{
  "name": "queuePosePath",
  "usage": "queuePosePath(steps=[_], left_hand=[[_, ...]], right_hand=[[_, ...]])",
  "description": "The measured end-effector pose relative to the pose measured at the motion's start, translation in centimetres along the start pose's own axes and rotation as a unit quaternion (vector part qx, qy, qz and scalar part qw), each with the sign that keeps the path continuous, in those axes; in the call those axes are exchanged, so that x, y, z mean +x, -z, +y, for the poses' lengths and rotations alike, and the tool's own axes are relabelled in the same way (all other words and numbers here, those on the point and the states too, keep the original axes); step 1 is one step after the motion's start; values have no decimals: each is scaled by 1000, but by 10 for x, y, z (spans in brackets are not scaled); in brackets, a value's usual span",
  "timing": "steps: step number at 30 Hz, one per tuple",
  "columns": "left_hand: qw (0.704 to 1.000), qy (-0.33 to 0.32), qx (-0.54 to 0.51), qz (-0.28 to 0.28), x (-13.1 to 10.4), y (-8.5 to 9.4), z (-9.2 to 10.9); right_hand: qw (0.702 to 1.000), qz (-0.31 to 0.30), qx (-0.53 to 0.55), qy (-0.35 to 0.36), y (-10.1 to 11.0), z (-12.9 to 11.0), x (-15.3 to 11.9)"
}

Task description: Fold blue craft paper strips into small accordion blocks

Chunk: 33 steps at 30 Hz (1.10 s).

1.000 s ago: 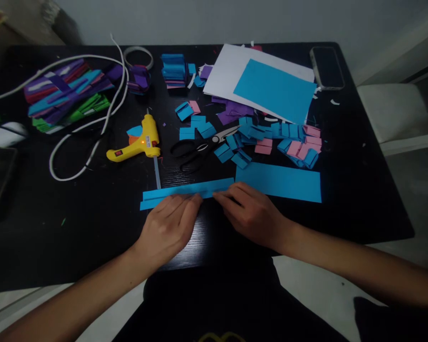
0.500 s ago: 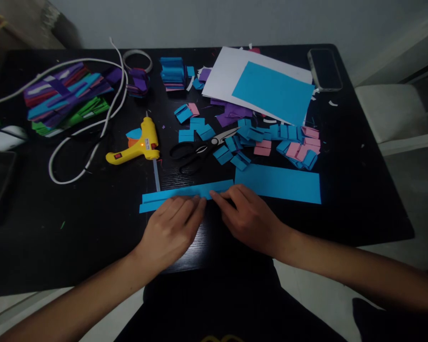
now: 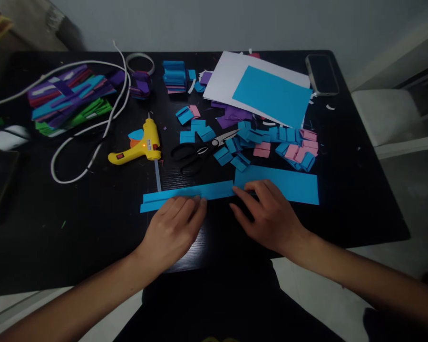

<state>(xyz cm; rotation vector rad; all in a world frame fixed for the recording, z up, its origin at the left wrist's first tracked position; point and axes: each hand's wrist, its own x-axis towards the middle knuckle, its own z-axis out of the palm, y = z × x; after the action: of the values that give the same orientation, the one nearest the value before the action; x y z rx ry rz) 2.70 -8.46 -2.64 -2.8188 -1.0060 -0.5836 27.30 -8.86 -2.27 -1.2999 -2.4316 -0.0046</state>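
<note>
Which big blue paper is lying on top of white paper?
The blue sheet at the back, near the phone. It rests on white paper; the folded blue strip and flat blue strip don't.

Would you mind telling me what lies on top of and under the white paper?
A blue sheet lies on the white paper. Purple pieces poke out from under its near edge; how far they reach beneath, and whatever else is there, is covered.
</note>
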Motion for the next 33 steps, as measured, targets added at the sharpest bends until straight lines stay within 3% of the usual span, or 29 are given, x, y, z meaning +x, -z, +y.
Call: queuePosePath(steps=[3, 8, 15, 28, 33], left_hand=[[1000, 3, 2, 1, 0, 0, 1], [1000, 2, 8, -1, 0, 1, 1], [1000, 23, -11, -16, -8, 4, 3], [990, 98, -95, -36, -33, 6, 5], [984, 160, -79, 5, -34, 0, -2]], right_hand=[[1000, 21, 22, 0, -3, -5, 5], [994, -2, 83, 74, -15, -22, 10], [995, -28, 52, 85, -20, -26, 10], [995, -62, -11, 80, -15, -30, 34], [983, -140, 49, 109, -12, -32, 47]])
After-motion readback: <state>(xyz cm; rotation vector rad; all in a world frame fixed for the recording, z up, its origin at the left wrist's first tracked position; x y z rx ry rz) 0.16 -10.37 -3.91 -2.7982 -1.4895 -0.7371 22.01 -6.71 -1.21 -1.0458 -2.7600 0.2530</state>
